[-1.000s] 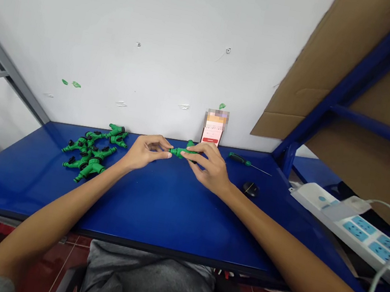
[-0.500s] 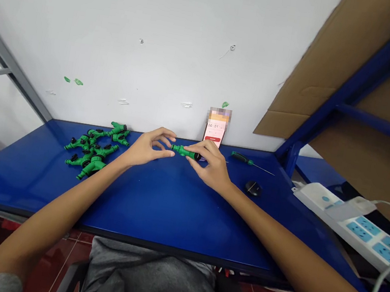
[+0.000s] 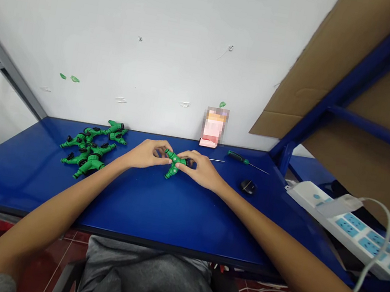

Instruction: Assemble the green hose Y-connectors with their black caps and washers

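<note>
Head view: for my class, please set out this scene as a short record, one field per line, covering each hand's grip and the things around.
Left grip: beside the connector, firm contact unclear
Right grip: holding the connector from its right
Connector: green, branched, between both hands
Pile: more green connectors, table's left side
Screwdriver: right of the hands, shaft pointing right
Black object: nearer than the screwdriver, possibly a mouse
Phone: upright by the wall, screen blurred
Power strip: far right, white
Table: blue
</note>
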A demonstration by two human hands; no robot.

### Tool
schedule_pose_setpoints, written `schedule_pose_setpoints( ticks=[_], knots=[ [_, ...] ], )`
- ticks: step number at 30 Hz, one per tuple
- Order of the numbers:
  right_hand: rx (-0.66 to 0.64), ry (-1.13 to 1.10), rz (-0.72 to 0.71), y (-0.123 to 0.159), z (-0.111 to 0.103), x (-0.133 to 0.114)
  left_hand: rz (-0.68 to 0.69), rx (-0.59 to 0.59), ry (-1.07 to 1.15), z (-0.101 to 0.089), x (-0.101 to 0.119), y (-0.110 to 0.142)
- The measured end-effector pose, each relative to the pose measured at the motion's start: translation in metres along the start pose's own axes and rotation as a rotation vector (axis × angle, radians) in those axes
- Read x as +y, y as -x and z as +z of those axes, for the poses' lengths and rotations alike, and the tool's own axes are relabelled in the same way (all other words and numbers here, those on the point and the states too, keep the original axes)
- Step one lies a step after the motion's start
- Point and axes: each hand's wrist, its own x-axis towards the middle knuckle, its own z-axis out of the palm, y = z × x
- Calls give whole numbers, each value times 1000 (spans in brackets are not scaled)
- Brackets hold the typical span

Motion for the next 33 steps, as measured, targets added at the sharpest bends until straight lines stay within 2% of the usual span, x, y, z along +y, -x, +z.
schedule_pose_setpoints(
  ticks=[5, 8, 11, 14, 17, 19, 21, 26, 30, 33],
  knots=[
    [-164, 166, -150, 2, 2, -1, 28, -178, -101, 0, -5, 1],
    [-174, 208, -167, 1, 3, 1, 75, -226, -165, 1, -4, 1],
    [-69, 265, -183, -3, -8, 8, 134, -141, -231, 0, 0, 1],
    [53, 388, -197, -7, -32, 24, 122, -58, -260, -10, 2, 1],
    [38, 550, -143, -9, -54, 43, 92, 5, -320, -25, -3, 0],
    [29, 564, -73, -8, -60, 52, 90, 38, -401, -33, -10, -1],
    [27, 543, -33, -8, -56, 56, 100, 58, -485, -38, -18, -3],
    [37, 544, -35, -9, -27, 57, 126, 22, -588, -35, -30, -5],
    [31, 541, -86, -13, -17, 56, 157, -7, -565, -30, -26, -5],
    [98, 381, -129, -16, -18, 47, 209, 2, -488, -25, -15, -3]
  ],
)
